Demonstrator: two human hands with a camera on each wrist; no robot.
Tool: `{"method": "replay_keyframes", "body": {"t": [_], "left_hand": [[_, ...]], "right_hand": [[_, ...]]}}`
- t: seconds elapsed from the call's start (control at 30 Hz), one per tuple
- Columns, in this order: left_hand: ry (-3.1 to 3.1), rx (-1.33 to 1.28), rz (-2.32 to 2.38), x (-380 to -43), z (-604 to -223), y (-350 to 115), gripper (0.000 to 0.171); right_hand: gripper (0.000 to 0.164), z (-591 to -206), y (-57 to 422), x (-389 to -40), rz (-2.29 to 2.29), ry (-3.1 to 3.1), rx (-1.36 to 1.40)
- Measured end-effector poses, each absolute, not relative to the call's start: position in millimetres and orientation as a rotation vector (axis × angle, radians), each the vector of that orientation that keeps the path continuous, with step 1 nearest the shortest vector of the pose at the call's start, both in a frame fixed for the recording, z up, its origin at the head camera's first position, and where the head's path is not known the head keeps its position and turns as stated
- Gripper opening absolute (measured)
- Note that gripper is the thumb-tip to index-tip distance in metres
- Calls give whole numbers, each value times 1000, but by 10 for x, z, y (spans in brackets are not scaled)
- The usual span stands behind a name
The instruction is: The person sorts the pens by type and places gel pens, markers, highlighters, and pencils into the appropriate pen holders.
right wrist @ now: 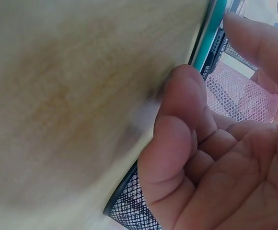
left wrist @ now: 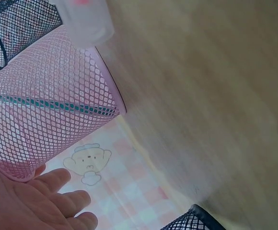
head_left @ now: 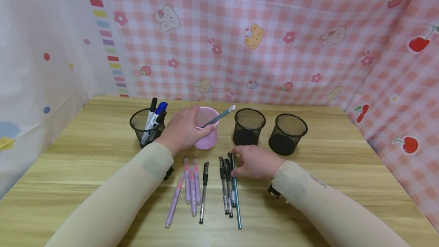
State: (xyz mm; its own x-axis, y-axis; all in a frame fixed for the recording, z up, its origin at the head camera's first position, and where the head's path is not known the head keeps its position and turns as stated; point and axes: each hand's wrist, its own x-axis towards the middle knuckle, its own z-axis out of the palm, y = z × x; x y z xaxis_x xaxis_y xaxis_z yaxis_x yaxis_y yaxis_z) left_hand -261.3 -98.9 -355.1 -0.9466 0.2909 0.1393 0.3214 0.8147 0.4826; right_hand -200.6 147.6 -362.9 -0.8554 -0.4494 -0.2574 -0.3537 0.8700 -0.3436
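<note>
My left hand lies against the rim of a pink mesh pen cup, its fingers loosely extended in the left wrist view. A teal pencil leans inside that cup, its white eraser end up. My right hand is at the upper end of another teal pencil on the table. Its thumb and index finger are spread apart beside this pencil. Black-capped gel pens lie close to the pencil's left; one more gel pen lies further left. Several purple highlighters lie beyond it.
A black mesh cup at the left holds black and blue markers. Two more black mesh cups stand to the right, one behind my right hand and another further right. A patterned curtain hangs behind the wooden table.
</note>
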Motion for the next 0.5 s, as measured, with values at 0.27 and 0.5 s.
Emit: {"method": "replay_keyframes", "body": {"t": [0.27, 0.5], "left_hand": [[-2936, -489, -806, -2622, -3567, -992, 100], [-2935, -494, -802, -2621, -3564, -991, 100]], "right_hand": [[64, -3633, 1472, -2017, -407, 2704, -590], [65, -3633, 1452, -2013, -374, 2718, -566]]}}
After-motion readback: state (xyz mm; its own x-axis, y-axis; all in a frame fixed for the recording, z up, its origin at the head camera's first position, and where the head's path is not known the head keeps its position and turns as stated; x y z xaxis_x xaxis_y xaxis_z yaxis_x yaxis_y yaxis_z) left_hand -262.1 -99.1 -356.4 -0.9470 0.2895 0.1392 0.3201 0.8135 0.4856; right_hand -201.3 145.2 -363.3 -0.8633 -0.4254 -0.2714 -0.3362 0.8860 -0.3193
